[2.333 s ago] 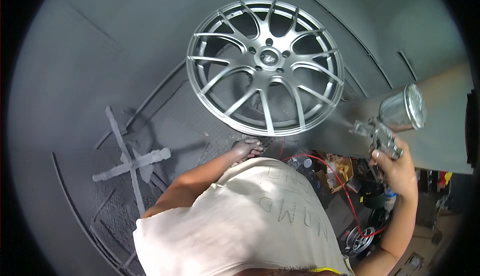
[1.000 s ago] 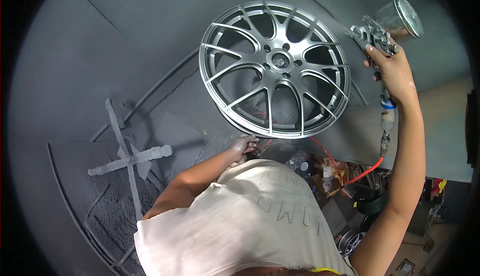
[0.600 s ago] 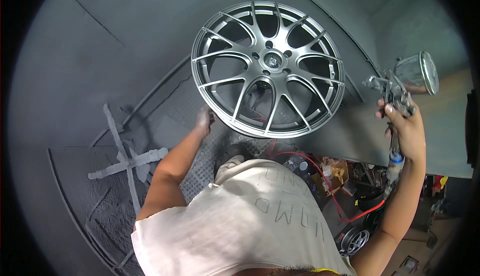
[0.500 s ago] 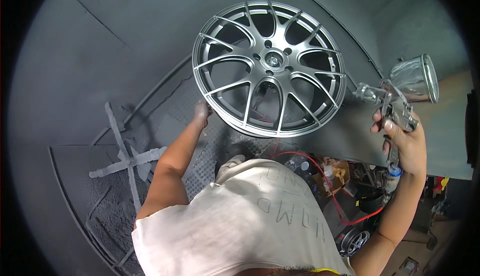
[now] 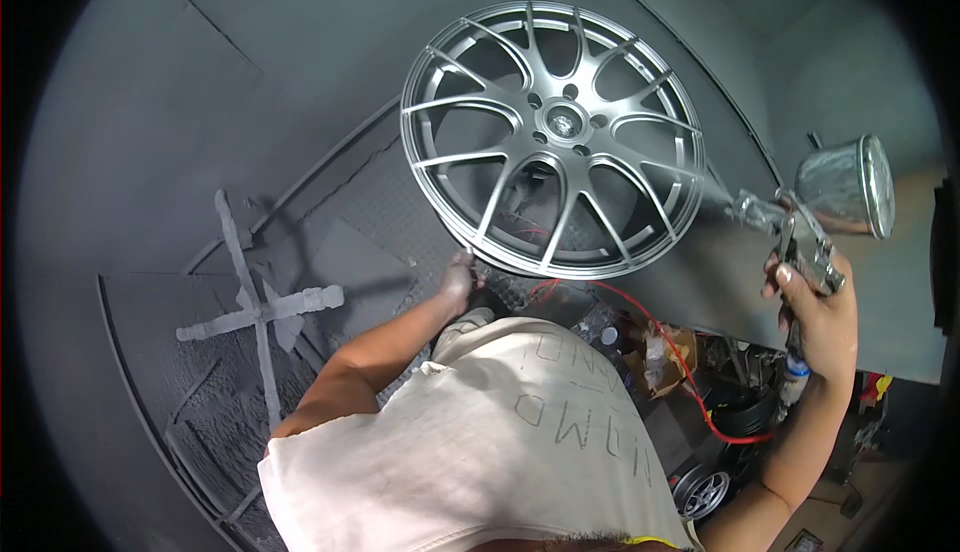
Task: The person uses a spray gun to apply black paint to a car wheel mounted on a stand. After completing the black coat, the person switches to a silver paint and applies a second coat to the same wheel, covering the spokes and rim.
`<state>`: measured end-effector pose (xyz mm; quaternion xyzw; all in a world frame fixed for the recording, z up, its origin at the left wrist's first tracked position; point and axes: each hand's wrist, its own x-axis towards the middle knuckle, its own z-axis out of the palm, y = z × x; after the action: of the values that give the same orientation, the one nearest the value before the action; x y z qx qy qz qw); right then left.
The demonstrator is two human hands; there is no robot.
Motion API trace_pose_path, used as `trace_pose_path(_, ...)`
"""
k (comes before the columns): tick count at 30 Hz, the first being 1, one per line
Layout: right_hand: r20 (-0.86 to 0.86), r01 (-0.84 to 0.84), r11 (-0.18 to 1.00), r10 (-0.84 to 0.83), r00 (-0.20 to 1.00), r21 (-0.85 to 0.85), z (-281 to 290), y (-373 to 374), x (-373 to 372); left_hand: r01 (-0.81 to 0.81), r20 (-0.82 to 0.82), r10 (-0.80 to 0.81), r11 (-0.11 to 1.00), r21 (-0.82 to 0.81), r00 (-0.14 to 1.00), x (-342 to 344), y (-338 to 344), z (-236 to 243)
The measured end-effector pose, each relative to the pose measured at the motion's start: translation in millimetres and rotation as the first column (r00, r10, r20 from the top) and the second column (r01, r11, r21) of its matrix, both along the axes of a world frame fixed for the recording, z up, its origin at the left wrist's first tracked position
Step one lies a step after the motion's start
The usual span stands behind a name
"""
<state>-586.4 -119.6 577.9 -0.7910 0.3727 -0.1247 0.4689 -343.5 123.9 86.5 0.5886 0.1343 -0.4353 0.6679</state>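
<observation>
A silver multi-spoke alloy wheel rim (image 5: 572, 177) faces up in front of me, with lug holes around its centre. At its lower left edge, my left hand (image 5: 459, 285) is closed with its fingertips against the rim; some fingers are hidden. To the right of the wheel, my right hand (image 5: 822, 322) grips a metal spray gun (image 5: 800, 242), its fingers wrapped around the handle. A silver paint cup (image 5: 835, 189) sits on the gun. The nozzle points left at the wheel's edge, with a faint mist between them.
A red air hose (image 5: 655, 327) curves below the wheel toward the gun. At left stands a grey paint-crusted cross-shaped stand (image 5: 260, 314). Grey walls (image 5: 330, 42) surround the work. At lower right are a cardboard box (image 5: 672, 362), another wheel (image 5: 703, 492) and assorted clutter.
My left hand has moved right along the lower rim, and the wheel has turned. The spray gun in my right hand has dropped slightly lower in view. Mist now shows at the nozzle.
</observation>
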Motion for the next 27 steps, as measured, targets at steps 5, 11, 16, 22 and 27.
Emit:
trace_pose_path(5,0.048,-0.082,0.987,0.076,0.996,0.136,9.8,18.6,19.7,0.469,-0.064,-0.471,0.882,-0.037,0.880,-18.5,-2.3,5.5)
trace_pose_path(11,0.086,-0.028,1.000,0.028,0.996,0.008,9.4,20.4,26.0,0.406,-0.100,-0.416,0.908,-0.108,0.904,-16.0,-4.1,-3.5)
trace_pose_path(16,-0.042,0.036,0.999,-0.036,0.998,-0.007,-0.4,4.0,10.9,0.225,-0.117,-0.236,0.969,-0.104,0.965,15.8,7.7,6.5)
trace_pose_path(22,0.136,-0.048,0.966,0.013,0.991,0.256,5.3,34.0,33.2,-0.008,0.078,0.005,0.999,0.038,0.997,114.5,16.4,-12.4)
trace_pose_path(27,0.207,-0.028,0.989,-0.002,0.978,0.143,-3.9,43.7,33.8,-0.019,0.288,-0.023,0.990,0.142,0.957,182.1,8.4,11.0)
